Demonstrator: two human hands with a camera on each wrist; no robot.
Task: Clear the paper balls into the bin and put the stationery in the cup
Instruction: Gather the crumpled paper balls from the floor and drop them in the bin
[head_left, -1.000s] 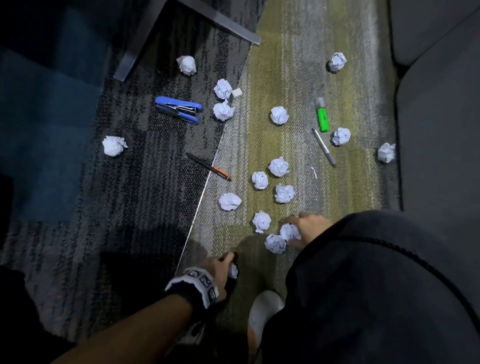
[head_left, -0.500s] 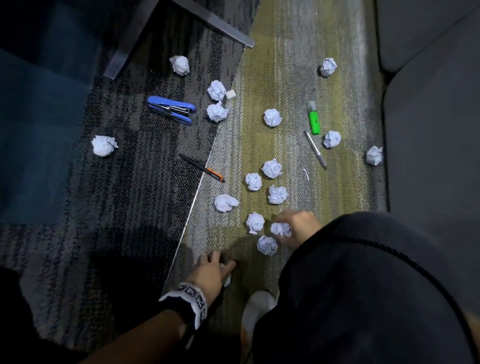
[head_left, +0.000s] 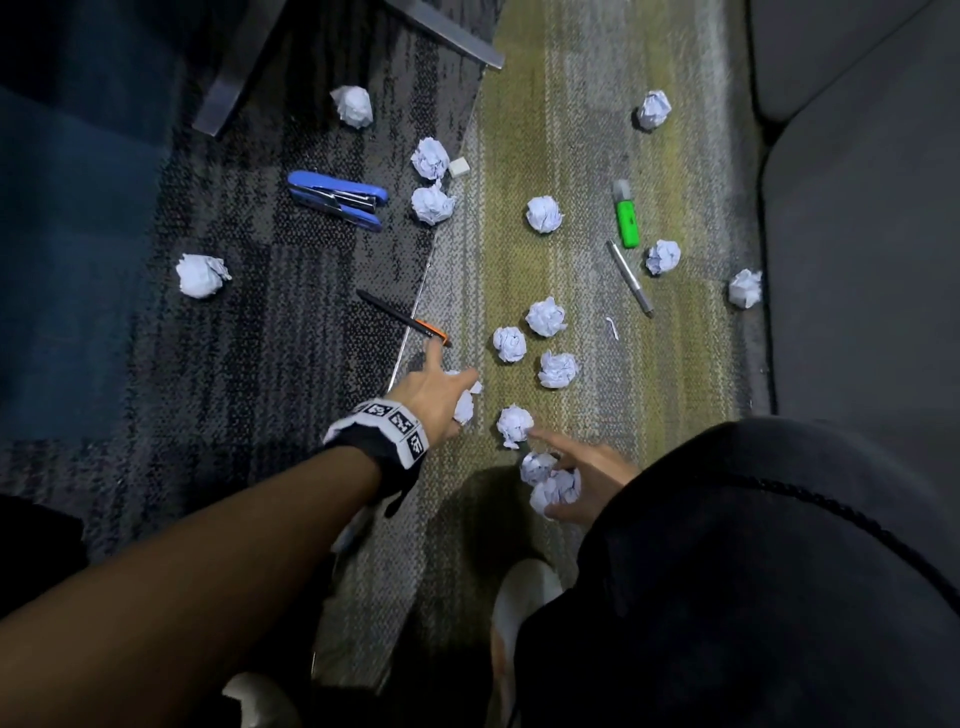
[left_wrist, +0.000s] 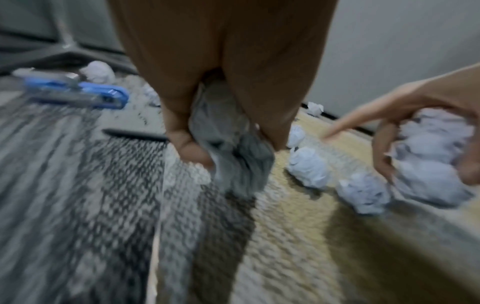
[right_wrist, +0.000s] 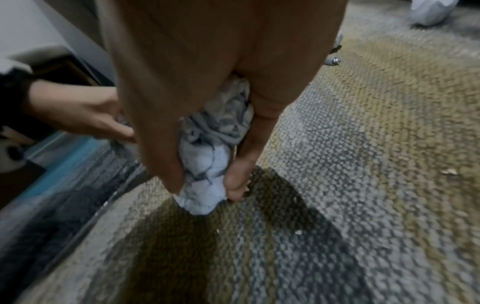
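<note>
Several white paper balls lie scattered on the carpet. My left hand (head_left: 452, 387) grips one paper ball (head_left: 464, 409) in its palm, fingers spread over another ball beside the black-and-orange pen (head_left: 402, 318); the left wrist view shows that hand's held paper (left_wrist: 228, 139). My right hand (head_left: 561, 478) holds two paper balls (head_left: 550, 483), index finger pointing at a loose ball (head_left: 514, 423); in the right wrist view its paper (right_wrist: 207, 164) is clamped between fingers and thumb. A blue stapler (head_left: 337, 200), green highlighter (head_left: 626, 221), grey pen (head_left: 629, 278) and small eraser (head_left: 460, 167) lie farther out. No bin or cup shows.
A grey sofa (head_left: 857, 260) lines the right side. Metal furniture legs (head_left: 228, 78) stand at the top left. My knee in black trousers (head_left: 753, 571) and a white shoe (head_left: 519, 597) fill the lower right. More balls lie near the sofa (head_left: 745, 288) and far left (head_left: 200, 275).
My left hand has moved forward from near my shoe to the ball by the pen, carrying its ball. My right hand has gathered a second ball and stretched its index finger out.
</note>
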